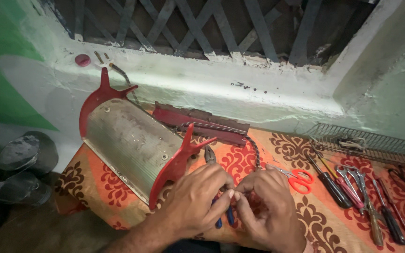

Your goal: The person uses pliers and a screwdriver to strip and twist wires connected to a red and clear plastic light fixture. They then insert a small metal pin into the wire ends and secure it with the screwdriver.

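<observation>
Pinching something tiny, too small to make out, between fingertips of left hand [195, 199] and right hand [268, 206], both curled tight near the front of the patterned cloth [104, 187]. Lying under the left hand: blue-handled pliers [212, 157]. Sitting left: heater shell [134, 145]. Resting right: red scissors [298, 179].

Whatever the left hand [198, 199] and right hand [270, 206] pinch between them is hidden, perhaps a wire end, and the pliers [214, 187] lie mostly covered.

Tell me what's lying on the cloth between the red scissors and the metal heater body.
In the head view, pliers lie between the red scissors and the heater body, with the braided cord running beside them.
</observation>
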